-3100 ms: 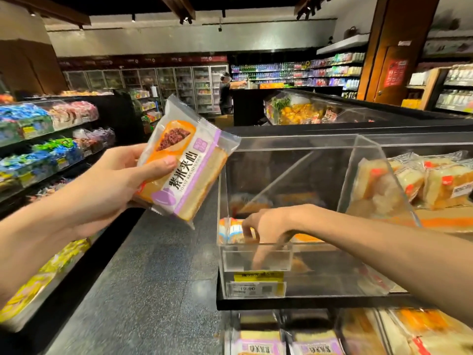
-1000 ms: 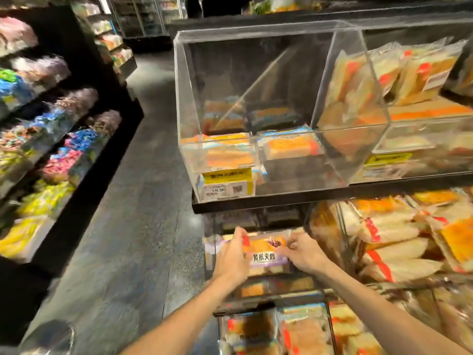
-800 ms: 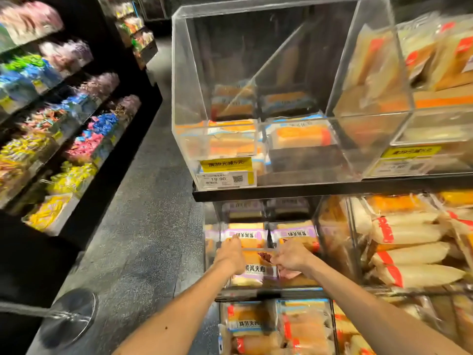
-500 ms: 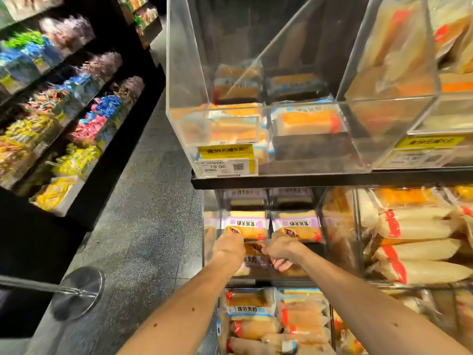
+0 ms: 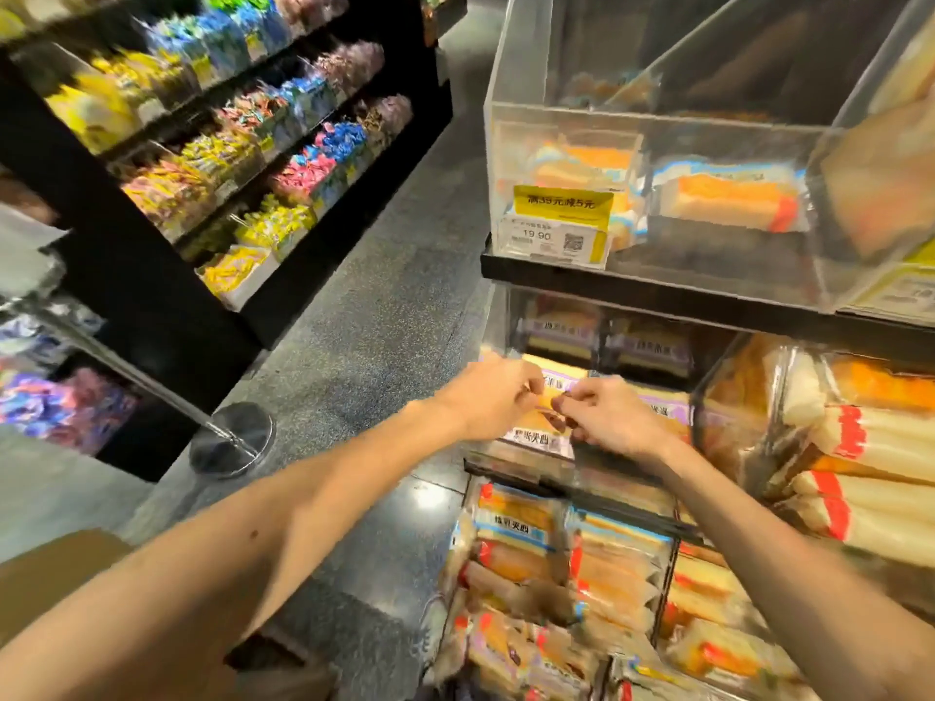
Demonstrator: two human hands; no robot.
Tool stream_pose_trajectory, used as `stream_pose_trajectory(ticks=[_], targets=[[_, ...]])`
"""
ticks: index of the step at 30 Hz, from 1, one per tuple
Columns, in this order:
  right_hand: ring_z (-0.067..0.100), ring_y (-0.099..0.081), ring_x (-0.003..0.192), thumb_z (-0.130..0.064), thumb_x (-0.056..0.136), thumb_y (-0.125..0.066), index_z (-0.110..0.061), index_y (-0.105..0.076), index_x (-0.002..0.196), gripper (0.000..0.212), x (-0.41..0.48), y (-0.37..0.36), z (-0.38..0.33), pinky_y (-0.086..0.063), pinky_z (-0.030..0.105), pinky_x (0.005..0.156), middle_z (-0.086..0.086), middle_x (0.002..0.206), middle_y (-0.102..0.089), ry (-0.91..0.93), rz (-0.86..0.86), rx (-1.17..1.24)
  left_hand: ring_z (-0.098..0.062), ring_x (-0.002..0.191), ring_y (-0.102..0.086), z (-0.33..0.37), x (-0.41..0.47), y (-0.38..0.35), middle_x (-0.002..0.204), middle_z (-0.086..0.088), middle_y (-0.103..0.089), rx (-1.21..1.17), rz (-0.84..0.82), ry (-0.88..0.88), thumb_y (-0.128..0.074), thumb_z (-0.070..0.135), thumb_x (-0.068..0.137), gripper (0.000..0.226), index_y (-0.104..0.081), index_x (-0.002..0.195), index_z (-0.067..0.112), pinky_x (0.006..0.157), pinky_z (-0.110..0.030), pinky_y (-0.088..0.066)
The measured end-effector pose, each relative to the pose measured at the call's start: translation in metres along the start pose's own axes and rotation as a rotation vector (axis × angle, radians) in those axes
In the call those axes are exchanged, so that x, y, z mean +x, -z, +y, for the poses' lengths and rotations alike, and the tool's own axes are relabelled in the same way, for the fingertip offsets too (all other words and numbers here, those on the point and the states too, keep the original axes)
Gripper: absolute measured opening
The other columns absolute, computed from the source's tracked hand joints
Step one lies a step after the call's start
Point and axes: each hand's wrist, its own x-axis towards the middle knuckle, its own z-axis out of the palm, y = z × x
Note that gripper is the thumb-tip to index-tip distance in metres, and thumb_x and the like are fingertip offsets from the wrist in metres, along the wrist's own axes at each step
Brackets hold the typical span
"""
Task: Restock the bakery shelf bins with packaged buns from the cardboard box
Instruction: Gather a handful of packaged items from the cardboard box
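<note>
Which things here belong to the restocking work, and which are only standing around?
Belong to the job: purple-labelled plastic bun packet, pinched by left hand and right hand; clear plastic middle-shelf bin; brown cardboard box.
Just around: black shelves of colourful wrapped sweets; round metal post base; yellow paper price tag.

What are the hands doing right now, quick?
Left hand: curled, pinching the bun pack.
Right hand: curled, pinching the same pack at its other side.
</note>
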Motion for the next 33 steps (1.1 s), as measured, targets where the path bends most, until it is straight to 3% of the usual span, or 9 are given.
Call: stream_pose_trajectory(ticks=[3, 7, 11, 15, 18, 20, 26, 33], targets=[[0.015, -0.063, 0.069, -0.028, 0.089, -0.067, -0.019, -0.069, 0.074, 0.019, -0.044, -0.020, -0.034, -0.046, 0.032, 0.065, -0.002, 0.071, -0.069, 0.277, 0.077, -0.035, -0.023, 0.077, -0.062, -0.011, -0.063, 0.015, 0.077, 0.003, -0.068, -0.056, 0.174, -0.014, -0.062, 0.027, 0.095, 0.011, -0.069, 0.101, 0.023, 0.076, -0.035, -0.051], [0.011, -0.060, 0.067, -0.032, 0.089, -0.068, -0.022, -0.065, 0.078, 0.016, -0.090, -0.084, -0.063, -0.047, 0.032, 0.067, -0.006, 0.070, -0.066, 0.507, -0.090, -0.059, -0.014, 0.073, -0.052, -0.053, -0.159, 0.022, 0.066, 0.012, -0.055, 0.009, 0.296, 0.168, -0.061, 0.032, 0.096, 0.013, -0.067, 0.104, 0.024, 0.067, -0.030, -0.045], [0.013, -0.062, 0.087, -0.037, 0.093, -0.064, -0.024, -0.068, 0.099, 0.015, -0.119, -0.178, -0.087, -0.042, 0.027, 0.078, -0.012, 0.086, -0.065, 0.639, -0.341, -0.191, -0.027, 0.084, -0.065, -0.109, -0.282, -0.006, 0.092, 0.000, -0.068, 0.147, 0.438, 0.339, -0.063, 0.033, 0.092, 0.016, -0.066, 0.103, 0.022, 0.067, -0.036, -0.056], [0.018, -0.054, 0.122, -0.038, 0.100, -0.053, -0.021, -0.057, 0.131, 0.035, -0.161, -0.278, -0.124, -0.037, 0.029, 0.097, 0.000, 0.129, -0.061, 0.802, -0.607, -0.370, -0.026, 0.097, -0.064, -0.158, -0.416, -0.060, 0.109, 0.000, -0.070, 0.311, 0.314, 0.753, -0.063, 0.041, 0.090, 0.026, -0.066, 0.114, 0.030, 0.073, -0.039, -0.056], [0.021, -0.047, 0.130, -0.040, 0.101, -0.050, -0.019, -0.050, 0.139, 0.043, -0.199, -0.353, -0.151, -0.035, 0.030, 0.102, 0.003, 0.139, -0.052, 0.896, -0.752, -0.470, -0.023, 0.123, -0.054, -0.184, -0.509, -0.109, 0.133, 0.003, -0.059, 0.186, 0.184, 1.055, -0.052, 0.044, 0.096, 0.032, -0.059, 0.126, 0.033, 0.096, -0.040, -0.049], [0.023, -0.048, 0.128, -0.043, 0.101, -0.048, -0.014, -0.047, 0.141, 0.049, -0.225, -0.401, -0.167, -0.036, 0.032, 0.101, 0.006, 0.139, -0.051, 0.946, -0.815, -0.543, -0.025, 0.127, -0.050, -0.201, -0.563, -0.140, 0.136, 0.001, -0.056, 0.055, 0.165, 1.203, -0.051, 0.042, 0.097, 0.037, -0.055, 0.133, 0.033, 0.099, -0.039, -0.046], [0.022, -0.049, 0.125, -0.037, 0.100, -0.053, -0.019, -0.056, 0.130, 0.036, -0.291, -0.543, -0.206, -0.039, 0.032, 0.099, 0.003, 0.131, -0.058, 0.985, -0.966, -0.632, -0.030, 0.113, -0.061, -0.261, -0.695, -0.219, 0.122, -0.009, -0.064, -0.228, 0.135, 1.458, -0.049, 0.036, 0.097, 0.031, -0.059, 0.123, 0.023, 0.087, -0.039, -0.050], [0.024, -0.053, 0.122, -0.031, 0.096, -0.057, -0.020, -0.058, 0.125, 0.031, -0.336, -0.723, -0.199, -0.044, 0.036, 0.098, 0.000, 0.110, -0.062, 0.757, -1.171, -0.889, -0.029, 0.126, -0.052, -0.322, -0.796, -0.314, 0.136, -0.008, -0.055, -0.518, 0.006, 1.596, -0.054, 0.034, 0.098, 0.036, -0.053, 0.132, 0.024, 0.098, -0.038, -0.045]])
